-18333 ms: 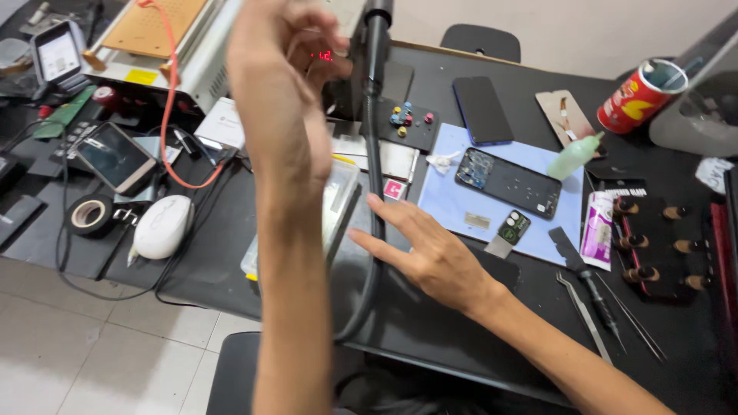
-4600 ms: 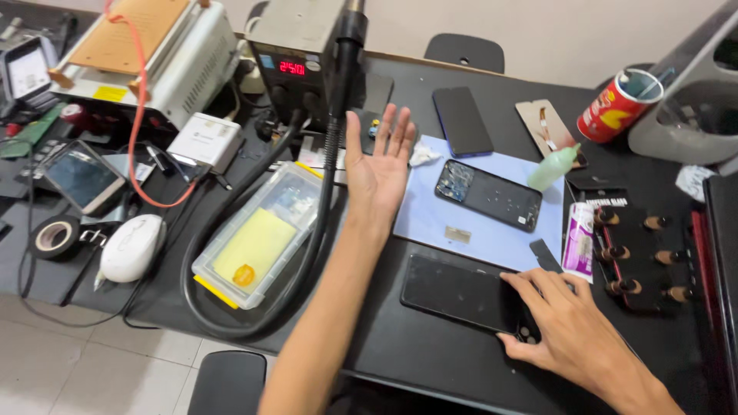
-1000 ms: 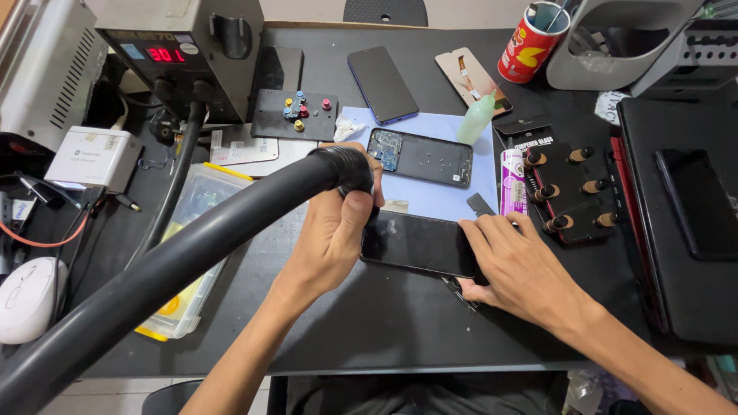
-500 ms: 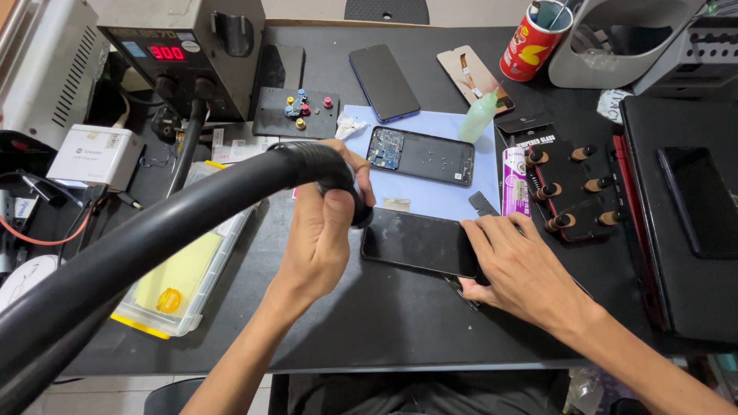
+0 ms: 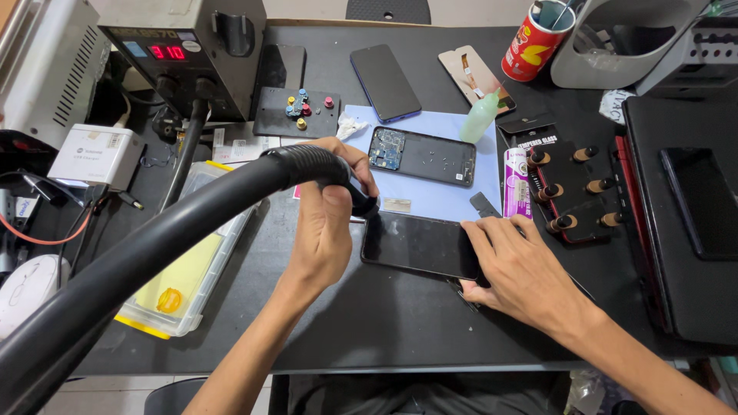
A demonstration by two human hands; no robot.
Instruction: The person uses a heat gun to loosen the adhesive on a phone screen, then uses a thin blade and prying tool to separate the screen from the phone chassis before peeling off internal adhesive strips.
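At the middle of the black table point(image 5: 369, 323), my left hand point(image 5: 327, 223) is closed around the handle of a hot-air wand point(image 5: 355, 194), its thick black hose point(image 5: 154, 253) running off toward the lower left. The wand's tip sits at the upper left corner of a dark phone point(image 5: 419, 246) lying flat just right of that hand. My right hand point(image 5: 519, 269) lies spread and flat on the phone's right end, pinning it, fingers not curled round anything.

Containers: a clear plastic box point(image 5: 188, 265) left of the hose, holding a yellow sheet and a small yellow item; a red can point(image 5: 534, 42) at the far edge with tools standing in it; a dark tray point(image 5: 296, 111) with coloured knobs.

Packages: a white box point(image 5: 96, 156) at the left; a narrow white-and-pink packet point(image 5: 513, 184) beside a blue mat point(image 5: 430, 154), on which an opened phone point(image 5: 421, 155) lies; a pale green bottle point(image 5: 480, 117) stands at the mat's right edge.
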